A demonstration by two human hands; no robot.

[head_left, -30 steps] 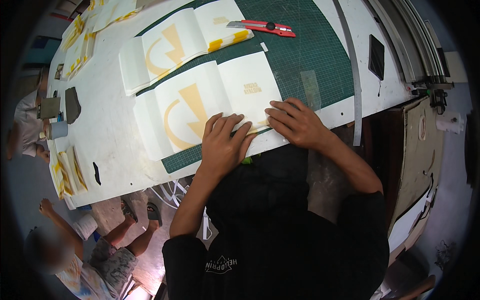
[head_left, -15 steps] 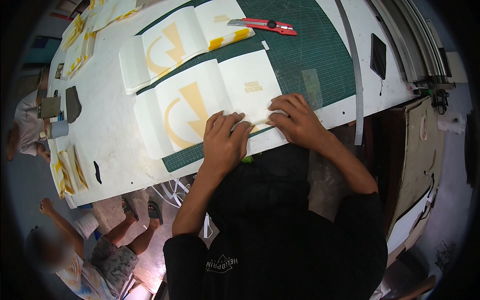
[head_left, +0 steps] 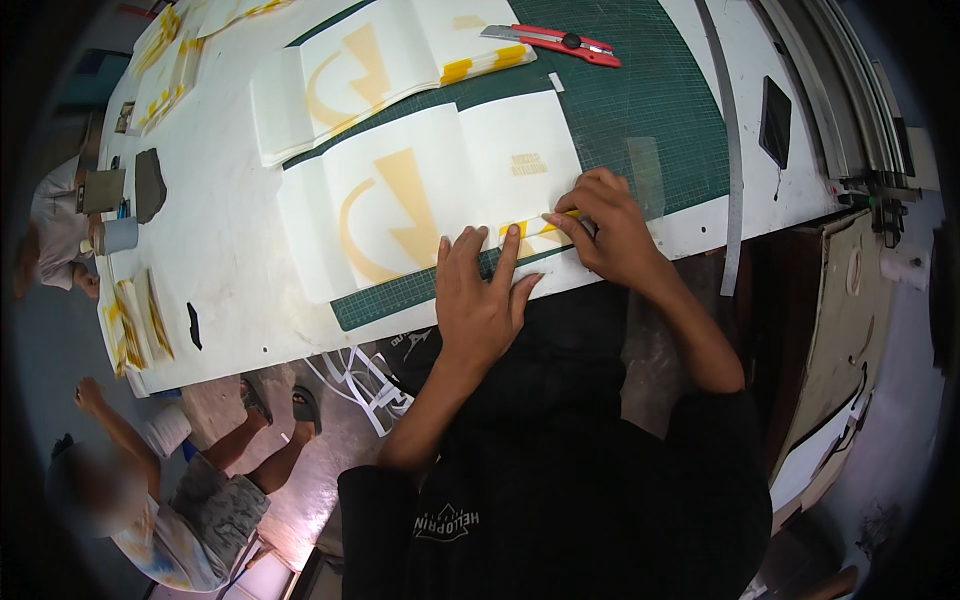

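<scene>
In front of me on a green cutting mat [head_left: 385, 305] lies a white printed sheet [head_left: 310, 240] with a pale yellow design. Part of its near edge is turned up into a narrow fold with bright yellow patches [head_left: 543, 227]. My left hand [head_left: 478, 290] rests on this edge, fingers stretched and spread, the index fingertip on the fold. At the near right corner my right hand [head_left: 610, 228] has its thumb and curled fingers closed on the folded strip. Beyond lies a stack of similar sheets [head_left: 285, 100], with a red utility knife [head_left: 570, 42] at its far right.
A long metal ruler [head_left: 733, 170] and a dark phone-like slab [head_left: 774, 122] lie at the right. Yellow-and-white folded pieces [head_left: 140, 320] sit at the table's left. A seated person [head_left: 170, 500] is at lower left; another person's arm and shirt [head_left: 58, 225] show at far left.
The near edge has been folded up, and its yellow patches now show. My left hand has flattened, its fingers spreading from a curl. The view has shifted slightly.
</scene>
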